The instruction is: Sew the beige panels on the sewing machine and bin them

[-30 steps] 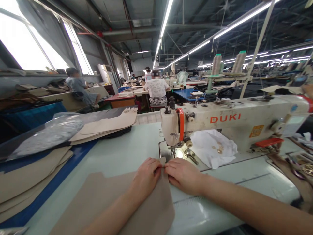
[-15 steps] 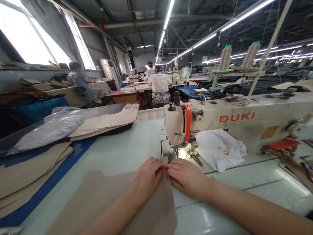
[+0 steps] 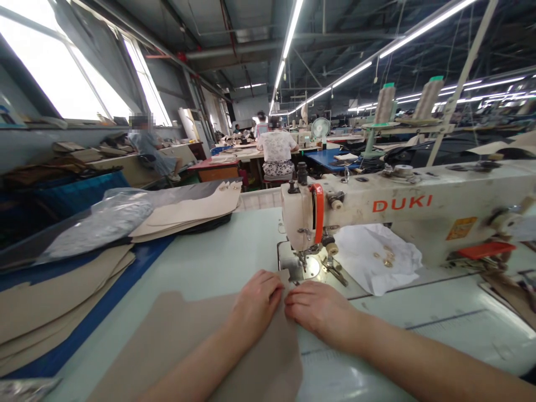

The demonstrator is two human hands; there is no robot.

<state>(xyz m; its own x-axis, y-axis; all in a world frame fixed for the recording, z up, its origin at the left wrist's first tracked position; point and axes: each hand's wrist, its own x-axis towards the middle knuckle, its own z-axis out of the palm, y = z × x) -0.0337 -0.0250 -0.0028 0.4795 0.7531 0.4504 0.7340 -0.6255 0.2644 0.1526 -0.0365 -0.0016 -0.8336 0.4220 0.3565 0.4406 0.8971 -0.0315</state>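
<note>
Head view: fingers of left hand (image 3: 256, 298) and right hand (image 3: 320, 310) are meeting tip to tip, pinching the top corner of the flat tan fabric panel (image 3: 188, 329). Panel is lying on the pale green table (image 3: 218, 257), just before the needle of the cream DUKI sewing machine (image 3: 402, 204). Crumpled white cloth (image 3: 372, 257) is sitting under its arm.

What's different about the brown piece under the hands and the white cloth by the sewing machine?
The brown piece lies flat and smooth; the white cloth is crumpled. The left hand and right hand pinch the brown piece's far edge; nobody touches the white cloth. Small gold bits lie on the white cloth; the brown piece is bare. Both rest on the pale table.
</note>
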